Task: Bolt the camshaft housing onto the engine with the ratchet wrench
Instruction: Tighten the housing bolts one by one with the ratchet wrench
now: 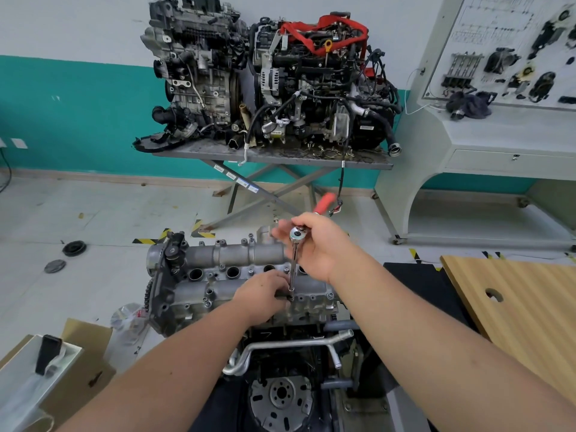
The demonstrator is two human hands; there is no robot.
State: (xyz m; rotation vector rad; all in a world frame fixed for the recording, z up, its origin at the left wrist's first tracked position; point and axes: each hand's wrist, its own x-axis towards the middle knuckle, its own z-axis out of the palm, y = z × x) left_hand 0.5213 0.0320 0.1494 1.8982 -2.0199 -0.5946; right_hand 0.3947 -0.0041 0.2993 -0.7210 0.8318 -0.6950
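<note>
The grey camshaft housing (237, 255) lies on top of the engine (193, 304) in front of me. A chrome ratchet wrench (296, 236) with a red handle (324, 203) stands on a long extension (292, 275), its socket on a bolt (290, 297) at the housing's near edge. My right hand (318, 244) grips the ratchet at its head. My left hand (265, 294) rests on the housing and pinches the socket end of the extension. Several bolts (207, 302) stand in the housing's flange.
Two other engines (280, 76) sit on a grey scissor-leg table (271, 157) against the wall. A training board stand (486, 126) is at the right, a wooden panel (514, 307) near my right arm, cardboard boxes (62, 369) at lower left, round caps (73, 248) on the floor.
</note>
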